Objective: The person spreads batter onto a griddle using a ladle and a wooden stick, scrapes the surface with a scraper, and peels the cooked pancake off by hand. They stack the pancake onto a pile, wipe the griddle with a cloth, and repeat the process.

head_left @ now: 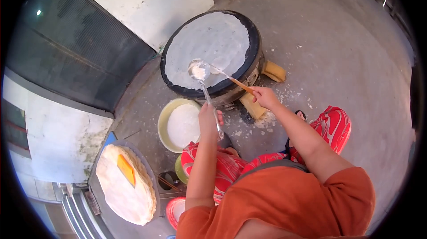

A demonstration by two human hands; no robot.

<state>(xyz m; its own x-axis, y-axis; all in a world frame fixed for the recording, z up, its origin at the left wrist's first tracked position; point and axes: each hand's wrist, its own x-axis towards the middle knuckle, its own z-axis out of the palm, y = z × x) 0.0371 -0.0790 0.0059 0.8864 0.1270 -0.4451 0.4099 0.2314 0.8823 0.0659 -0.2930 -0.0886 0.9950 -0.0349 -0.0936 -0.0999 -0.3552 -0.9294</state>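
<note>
Concrete floor (338, 52), grey and littered with pale flecks, carries the whole workplace; no counter is present, and the person sits low beside a round dark griddle (255, 45) raised on yellow blocks (274, 71). The left hand (208, 116) is closed around the handle of a metal ladle (198, 69), whose bowl holds white batter and hangs just over the near part of the griddle. The right hand (265, 97) is pinched around the end of a wooden-handled spreader (235, 82), whose far tip lies on the griddle just beside the ladle's bowl. A thin white batter layer (213, 39) covers most of the griddle face, with a bare dark band along the right and near rim. To the left stands a yellow-rimmed bowl (162, 125), holding a good deal of white batter. Further left, a stack of pale round sheets (126, 194) lies on a tray, with an orange scraper (126, 169) on top. Assessment: the stack suggests many sheets are finished; the current one appears largely spread but not complete at its edges, and the batter in the bowl suggests much work remains.
</note>
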